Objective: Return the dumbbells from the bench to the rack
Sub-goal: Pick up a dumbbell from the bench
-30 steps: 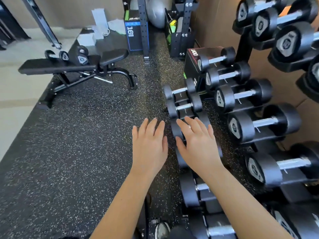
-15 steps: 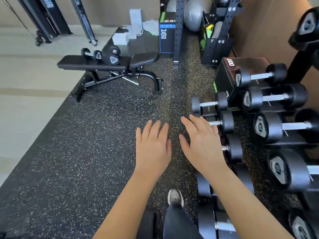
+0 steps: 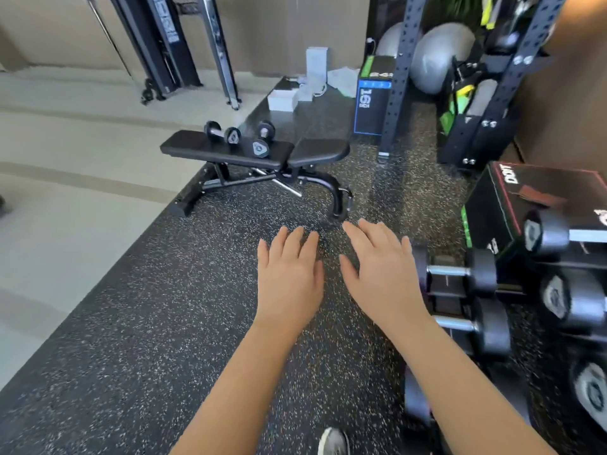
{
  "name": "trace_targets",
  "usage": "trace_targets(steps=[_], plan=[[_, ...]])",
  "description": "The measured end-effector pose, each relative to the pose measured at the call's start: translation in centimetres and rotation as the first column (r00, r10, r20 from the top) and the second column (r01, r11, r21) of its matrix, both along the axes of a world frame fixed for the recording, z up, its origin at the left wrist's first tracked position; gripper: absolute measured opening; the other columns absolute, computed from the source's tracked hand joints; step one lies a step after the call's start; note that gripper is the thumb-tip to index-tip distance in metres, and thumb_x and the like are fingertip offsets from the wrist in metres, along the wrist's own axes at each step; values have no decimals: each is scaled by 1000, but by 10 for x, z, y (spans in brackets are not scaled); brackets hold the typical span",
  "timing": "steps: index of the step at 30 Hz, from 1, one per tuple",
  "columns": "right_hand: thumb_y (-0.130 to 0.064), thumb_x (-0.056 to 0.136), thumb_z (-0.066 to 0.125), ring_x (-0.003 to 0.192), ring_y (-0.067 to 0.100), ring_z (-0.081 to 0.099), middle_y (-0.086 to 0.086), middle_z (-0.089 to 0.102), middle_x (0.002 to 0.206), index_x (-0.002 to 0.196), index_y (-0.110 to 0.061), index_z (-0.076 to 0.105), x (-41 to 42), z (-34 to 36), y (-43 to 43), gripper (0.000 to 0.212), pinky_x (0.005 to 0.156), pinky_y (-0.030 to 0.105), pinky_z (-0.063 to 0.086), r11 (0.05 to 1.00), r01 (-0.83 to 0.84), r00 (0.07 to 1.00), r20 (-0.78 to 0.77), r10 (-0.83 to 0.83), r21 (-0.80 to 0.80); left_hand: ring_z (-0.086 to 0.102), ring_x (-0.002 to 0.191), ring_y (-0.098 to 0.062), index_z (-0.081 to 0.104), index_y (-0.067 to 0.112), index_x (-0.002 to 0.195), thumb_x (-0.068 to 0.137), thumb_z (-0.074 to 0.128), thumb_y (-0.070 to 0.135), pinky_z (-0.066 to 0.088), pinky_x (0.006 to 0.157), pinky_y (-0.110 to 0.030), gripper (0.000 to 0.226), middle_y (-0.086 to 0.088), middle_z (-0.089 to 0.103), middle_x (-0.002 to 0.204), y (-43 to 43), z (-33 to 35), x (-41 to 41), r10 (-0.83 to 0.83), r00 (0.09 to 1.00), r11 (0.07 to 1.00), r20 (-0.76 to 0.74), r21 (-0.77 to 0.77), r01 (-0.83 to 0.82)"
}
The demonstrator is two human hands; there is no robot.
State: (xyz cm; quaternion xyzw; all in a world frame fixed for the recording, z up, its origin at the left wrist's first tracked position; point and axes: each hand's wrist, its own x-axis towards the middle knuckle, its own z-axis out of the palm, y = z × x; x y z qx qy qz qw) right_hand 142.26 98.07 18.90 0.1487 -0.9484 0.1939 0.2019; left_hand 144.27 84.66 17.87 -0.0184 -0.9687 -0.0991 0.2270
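Note:
Two small black dumbbells lie on the black padded bench (image 3: 213, 152) ahead of me: the left dumbbell (image 3: 222, 133) points sideways, and the right dumbbell (image 3: 262, 139) points toward me. The dumbbell rack (image 3: 456, 290) runs along the right edge, loaded with black dumbbells on chrome handles. My left hand (image 3: 289, 274) and my right hand (image 3: 381, 270) hover palm-down over the speckled floor, fingers spread, holding nothing. Both hands are well short of the bench. The right hand is just left of the rack's near dumbbells.
A black box (image 3: 532, 205) sits on the floor behind the rack's end. A blue-edged plyo box (image 3: 372, 100), a black upright post (image 3: 394, 93), grey exercise balls (image 3: 440, 54) and white boxes (image 3: 282, 99) stand at the back. A cable machine frame (image 3: 170, 44) rises at far left. My shoe (image 3: 333, 441) shows at the bottom.
The view has swung left and forward, so the bench looks closer and more central, and the rack has slid toward the right edge. Both hands stay empty and spread.

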Motion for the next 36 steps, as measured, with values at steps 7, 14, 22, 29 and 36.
trace_targets(steps=[7,14,22,29,36], plan=[[-23,83,63,119,36,52,14,59,126,126,-12,55,-67,-6,-19,45,95,63,37,997,-72,996,62,71,18,51,119,-38,58,7,118,77,70,16,31,98,-62,43,-15,60,122,-20,-4,-57,99,995,995,19,14,-99],[-23,83,64,120,38,51,14,58,127,126,-13,55,-124,-13,-46,45,95,63,37,992,-121,987,109,116,33,48,122,-38,57,7,120,79,68,16,30,100,-61,44,-16,58,125,-47,-13,-108,150,986,988,73,28,-153],[-23,84,63,122,37,50,13,57,127,127,-13,54,-238,-25,-102,45,96,62,37,987,-148,981,139,138,61,55,114,-39,60,7,115,71,75,16,37,92,-64,47,-17,62,118,-104,-35,-221,150,985,988,86,15,-152],[-23,82,64,116,36,54,13,59,122,124,-11,55,-370,-13,-192,44,92,61,43,971,-210,973,126,196,113,51,118,-40,59,6,118,76,72,17,34,96,-63,46,-18,60,122,-190,-35,-344,177,979,981,103,67,-184],[-22,82,64,118,36,53,13,59,123,123,-10,56,-486,-14,-239,44,92,58,41,970,-222,971,113,211,96,54,114,-40,60,5,115,72,75,16,37,91,-65,47,-19,62,119,-236,-36,-463,194,977,978,85,64,-200]])
